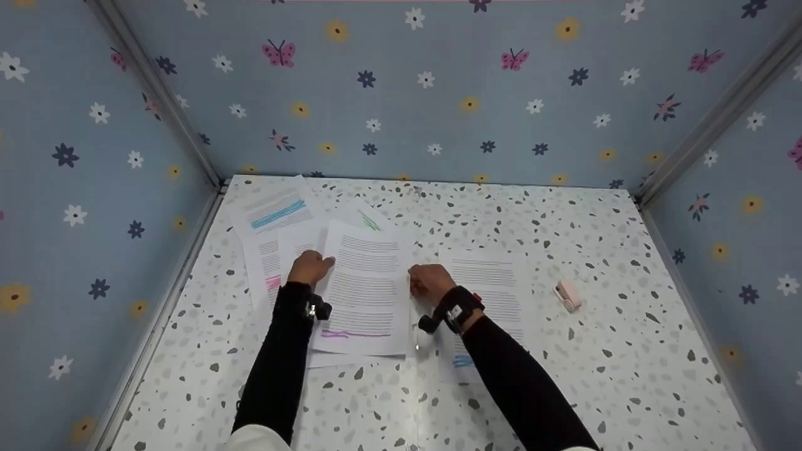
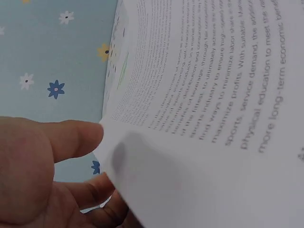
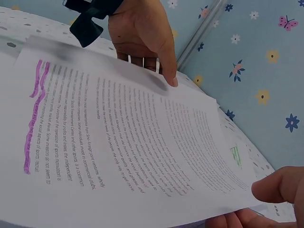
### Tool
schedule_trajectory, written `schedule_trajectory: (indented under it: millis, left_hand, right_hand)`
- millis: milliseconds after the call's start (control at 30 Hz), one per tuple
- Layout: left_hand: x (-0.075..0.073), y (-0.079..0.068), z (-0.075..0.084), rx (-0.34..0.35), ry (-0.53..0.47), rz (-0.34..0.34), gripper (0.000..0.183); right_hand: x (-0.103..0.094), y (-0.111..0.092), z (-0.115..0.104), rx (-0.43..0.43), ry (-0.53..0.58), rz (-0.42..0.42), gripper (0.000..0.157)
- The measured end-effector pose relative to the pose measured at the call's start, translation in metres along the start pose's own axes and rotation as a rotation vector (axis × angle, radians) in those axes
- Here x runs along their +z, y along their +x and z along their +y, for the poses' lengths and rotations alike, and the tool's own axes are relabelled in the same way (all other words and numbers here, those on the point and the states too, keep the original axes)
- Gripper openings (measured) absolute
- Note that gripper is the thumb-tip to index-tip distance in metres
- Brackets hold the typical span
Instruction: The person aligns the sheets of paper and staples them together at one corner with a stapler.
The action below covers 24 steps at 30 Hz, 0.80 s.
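A printed sheet of paper [image 1: 368, 291] with a purple highlighter line near its bottom is held up between both hands. My left hand [image 1: 309, 268] pinches its left edge, thumb on top and fingers beneath. At the opposite edge, my right hand [image 1: 431, 280] grips the paper between thumb and curled fingers. In the right wrist view the sheet [image 3: 123, 137] bows slightly between the two hands. The left wrist view shows the left thumb [image 2: 78, 137] at the paper's margin. Another white page peeks out below the sheet's lower edge.
Several overlapping pages lie at the left, one with a blue-highlighted passage [image 1: 279, 213], one with pink. A green-marked page [image 1: 369, 219] is behind the held sheet. Partly under the right forearm lies another printed page [image 1: 485, 272]. A small pink stapler [image 1: 567, 295] sits farther right. Patterned walls enclose the speckled table [image 1: 626, 351].
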<state>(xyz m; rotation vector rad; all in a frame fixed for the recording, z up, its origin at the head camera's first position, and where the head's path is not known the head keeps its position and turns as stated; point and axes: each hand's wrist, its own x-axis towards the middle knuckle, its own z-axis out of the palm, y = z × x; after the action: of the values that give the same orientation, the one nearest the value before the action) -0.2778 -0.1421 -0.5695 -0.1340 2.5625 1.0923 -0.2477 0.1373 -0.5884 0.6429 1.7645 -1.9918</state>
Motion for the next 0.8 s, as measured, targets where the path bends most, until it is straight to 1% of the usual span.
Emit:
schedule_trajectory:
  millis: [67, 133, 167, 267, 333, 400, 433, 567, 633, 700, 800]
  left_hand:
    - [0.000, -0.001, -0.001, 0.003, 0.002, -0.039, 0.052]
    - [-0.001, -0.001, -0.002, 0.001, -0.001, -0.078, 0.054]
    - [-0.001, -0.001, -0.001, -0.005, 0.003, -0.088, 0.059]
    - [-0.003, -0.001, -0.001, -0.004, 0.009, -0.096, 0.058]
    - [-0.004, -0.001, 0.000, -0.002, 0.007, -0.089, 0.048]
    - [-0.006, -0.001, 0.001, 0.003, -0.001, -0.078, 0.039]
    - [-0.007, -0.001, 0.002, 0.010, -0.009, -0.070, 0.038]
    - [-0.010, -0.003, 0.007, 0.045, -0.057, -0.010, 0.038]
    - [-0.011, -0.005, 0.011, 0.065, -0.103, 0.029, 0.041]
    - [-0.011, -0.007, 0.018, 0.089, -0.165, 0.048, 0.051]
    - [-0.010, -0.013, 0.031, 0.154, -0.252, 0.067, 0.055]
  right_hand:
    - [0.001, -0.002, 0.002, -0.020, -0.049, -0.012, 0.014]
    - [0.001, -0.005, 0.002, -0.050, -0.116, -0.032, 0.021]
    - [0.001, -0.006, 0.003, -0.067, -0.149, -0.038, 0.023]
    - [0.001, -0.010, 0.003, -0.116, -0.229, -0.040, 0.023]
    - [0.000, -0.011, 0.003, -0.142, -0.256, -0.026, 0.022]
    - [-0.002, -0.012, 0.002, -0.163, -0.289, 0.007, 0.022]
    - [-0.003, -0.012, 0.002, -0.171, -0.299, 0.024, 0.022]
    - [-0.010, -0.012, -0.003, -0.202, -0.265, 0.087, 0.020]
    - [-0.016, -0.011, -0.008, -0.209, -0.209, 0.088, 0.019]
    - [-0.024, -0.011, -0.014, -0.218, -0.162, 0.082, 0.018]
    - [-0.038, -0.013, -0.024, -0.240, -0.132, 0.070, 0.019]
